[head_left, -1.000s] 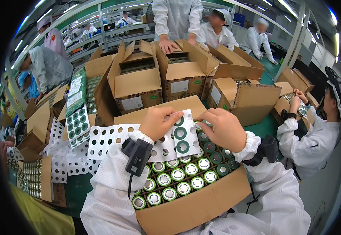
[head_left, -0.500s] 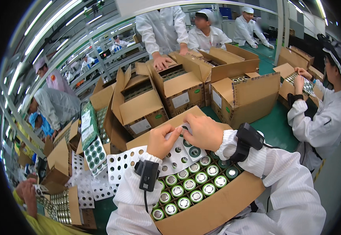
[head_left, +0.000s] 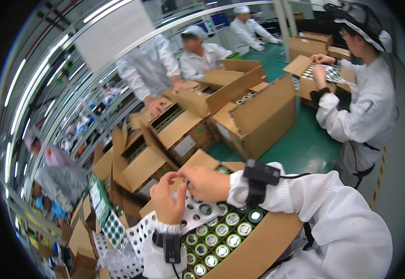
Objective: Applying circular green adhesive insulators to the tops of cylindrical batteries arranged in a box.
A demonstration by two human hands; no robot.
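Observation:
My left hand (head_left: 169,201) is raised over the near edge of a sticker sheet, thumb and forefinger apart, fingertips close to those of my right hand. My right hand (head_left: 207,185) is closed in a pinch; what sits between its fingertips is too small and blurred to name. Beneath both hands, a white sheet of ring stickers (head_left: 191,215), with punched-out holes and a dark green ring, lies across the cells. Green-sleeved cylindrical battery cells (head_left: 221,229) stand upright in an open cardboard box (head_left: 261,245). One cell (head_left: 255,215) at the right has a dark ring on its top.
Punched white sheets (head_left: 118,253) and a sheet of green rings (head_left: 114,229) lie left of my box. Open cartons (head_left: 270,118) crowd the far side of the green table (head_left: 312,153). A co-worker (head_left: 358,102) handles cells at the right; another person's hands (head_left: 156,106) rest on cartons ahead.
My view has swung, so the scene sits lower and further left. My left thumb and forefinger have parted from their pinch, while my right fingertips remain together.

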